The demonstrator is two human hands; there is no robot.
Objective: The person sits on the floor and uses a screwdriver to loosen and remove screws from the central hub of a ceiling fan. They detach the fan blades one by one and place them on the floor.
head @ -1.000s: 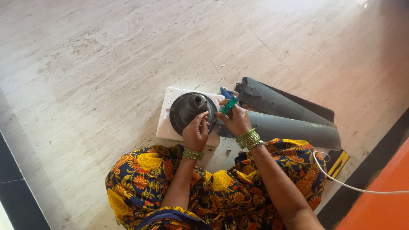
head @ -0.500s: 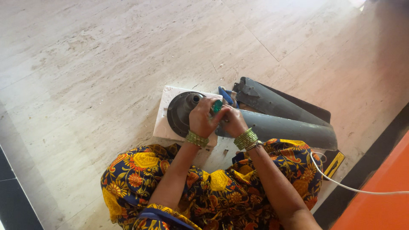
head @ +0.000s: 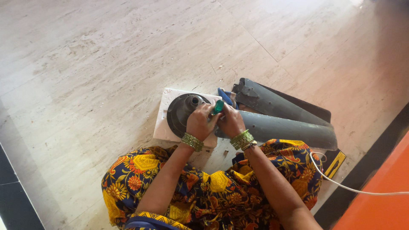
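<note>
A dark round fan motor housing [head: 183, 110] rests on a white foam block [head: 165, 123] on the floor. My left hand [head: 199, 123] lies on the housing's right side, fingers curled by a green-handled screwdriver [head: 218, 106]. My right hand [head: 231, 121] grips that screwdriver, held upright over the housing's edge. Both hands touch each other around the tool. Dark grey fan blades [head: 277, 115] lie to the right of my hands.
A pale stone tile floor [head: 93, 64] spreads all around. A blue tool handle [head: 225, 96] lies behind my hands. A white cable [head: 353, 189] and a yellow-black object [head: 335, 164] sit at the right, near an orange surface [head: 383, 200]. My patterned dress [head: 204, 187] covers my lap.
My left hand has moved from the housing's top over to the screwdriver, joining my right hand. The view has shifted slightly.
</note>
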